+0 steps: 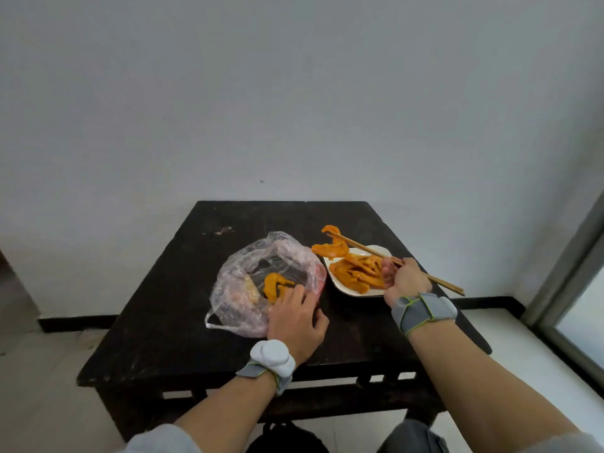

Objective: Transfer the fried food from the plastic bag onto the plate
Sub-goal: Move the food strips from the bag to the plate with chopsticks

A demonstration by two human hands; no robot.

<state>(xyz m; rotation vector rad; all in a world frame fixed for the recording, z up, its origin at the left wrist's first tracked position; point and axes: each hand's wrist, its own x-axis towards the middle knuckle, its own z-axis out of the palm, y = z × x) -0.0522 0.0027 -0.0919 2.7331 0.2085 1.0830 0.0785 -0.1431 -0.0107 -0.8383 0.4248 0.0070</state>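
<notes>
1. The plastic bag (258,273) is being pressed onto the dark table (176,308) by the left hand (295,318), whose fingers are spread flat.
2. One orange piece (276,286) is being kept inside the bag.
3. The chopsticks (369,251) are being gripped by the curled fingers of the right hand (403,277).
4. A curled fried piece (331,246) is being pinched in their tips at the far-left rim of the plate (351,291), where fried strips (358,273) are being piled.

Plate (351,291) right of bag (242,279)
</notes>
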